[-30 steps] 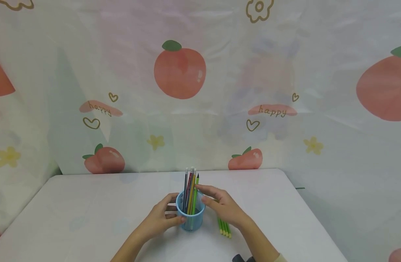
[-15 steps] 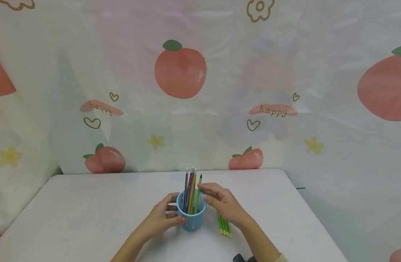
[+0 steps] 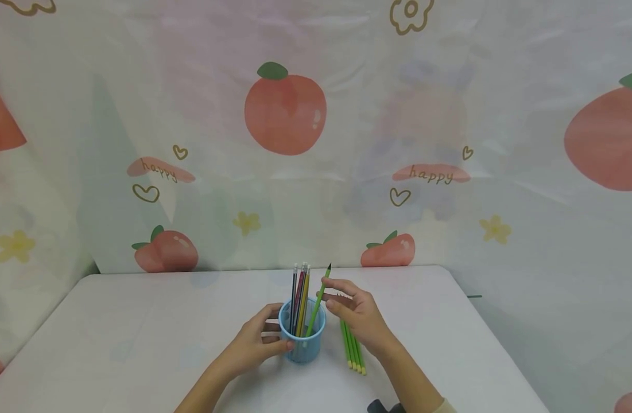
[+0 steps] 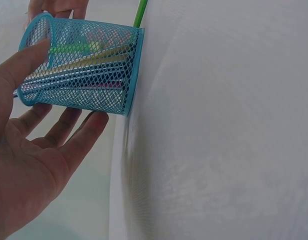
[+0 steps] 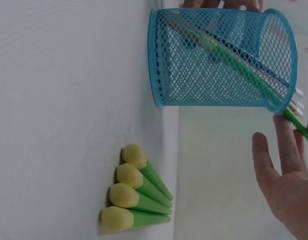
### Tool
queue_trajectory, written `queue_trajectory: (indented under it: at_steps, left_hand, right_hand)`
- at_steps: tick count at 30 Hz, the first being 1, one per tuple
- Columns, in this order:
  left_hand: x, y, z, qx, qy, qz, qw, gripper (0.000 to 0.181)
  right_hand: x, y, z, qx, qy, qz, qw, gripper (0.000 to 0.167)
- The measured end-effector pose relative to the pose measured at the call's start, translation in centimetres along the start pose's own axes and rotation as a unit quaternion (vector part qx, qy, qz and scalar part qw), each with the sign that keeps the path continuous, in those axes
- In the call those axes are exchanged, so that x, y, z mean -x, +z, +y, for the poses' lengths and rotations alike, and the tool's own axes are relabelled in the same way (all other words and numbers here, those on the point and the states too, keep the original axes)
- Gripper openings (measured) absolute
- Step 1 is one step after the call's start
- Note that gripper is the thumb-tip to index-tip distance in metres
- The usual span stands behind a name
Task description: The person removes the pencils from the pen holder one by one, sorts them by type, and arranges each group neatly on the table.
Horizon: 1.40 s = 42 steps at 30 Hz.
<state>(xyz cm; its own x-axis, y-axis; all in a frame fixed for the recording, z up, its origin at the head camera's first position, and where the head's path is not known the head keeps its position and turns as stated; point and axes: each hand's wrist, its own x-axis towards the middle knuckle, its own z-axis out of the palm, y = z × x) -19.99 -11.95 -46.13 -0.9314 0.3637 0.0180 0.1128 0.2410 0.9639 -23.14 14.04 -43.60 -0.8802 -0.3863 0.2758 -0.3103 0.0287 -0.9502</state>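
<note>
Pinching a slim bright-green pencil with a dark point (image 3: 314,314) near its top, using fingertips of the right hand (image 3: 362,321); leaving unclear any contact from the thumb, held close beside. Showing other right-hand fingers spread apart in the right wrist view. Curving the spread fingers of the left hand (image 3: 254,344) round a light-blue cylindrical wire-mesh cup (image 3: 302,351), resting the thumb near the rim, holding it upright on the table.

Rising slightly and tipping rightward since the earlier head views, away from the other pencils; so probably being drawn up and out of the cup, while still keeping the lower end inside.

Pointing the dark tip up and to the right; running the long axis steeply from within the cup, past the right side of the rim, to the fingers. Seemingly hanging clear of the cup's base, judging through the mesh.

Also containing, in the cup, a close bundle of thin dark, reddish and yellow pencils (image 3: 302,307), standing nearly upright. Lying just right of the cup, four green pencils with rounded pale-yellow ends (image 5: 151,190), pointing those ends toward the person, on a smooth white table (image 3: 140,332). Showing only partly, at the bottom edge, a black object (image 3: 377,406).
</note>
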Motion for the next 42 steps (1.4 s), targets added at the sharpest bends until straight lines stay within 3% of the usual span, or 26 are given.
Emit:
queue_trajectory:
  at_steps: [7,15,31,42]
  left_hand:
    - [-0.1,0.0,0.0,-0.004,0.004,-0.002,1.0,0.078]
    - [-0.1,-0.1,0.0,-0.006,0.009,-0.004,0.9999,0.075]
    - [-0.1,0.0,-0.3,-0.003,0.006,-0.002,1.0,0.076]
    - [0.1,-0.1,-0.3,0.0,0.013,-0.004,0.9999,0.075]
  right_hand:
    - [0.0,0.1,-0.4,-0.066,0.035,0.081,0.9939,0.045]
    - [-0.3,-0.2,-0.3,-0.124,0.033,0.142,0.9816,0.05]
    - [-0.3,-1.0,-0.6,-0.175,0.019,0.187,0.9666,0.052]
    - [-0.3,-1.4,-1.2,-0.21,0.039,0.204,0.9554,0.046]
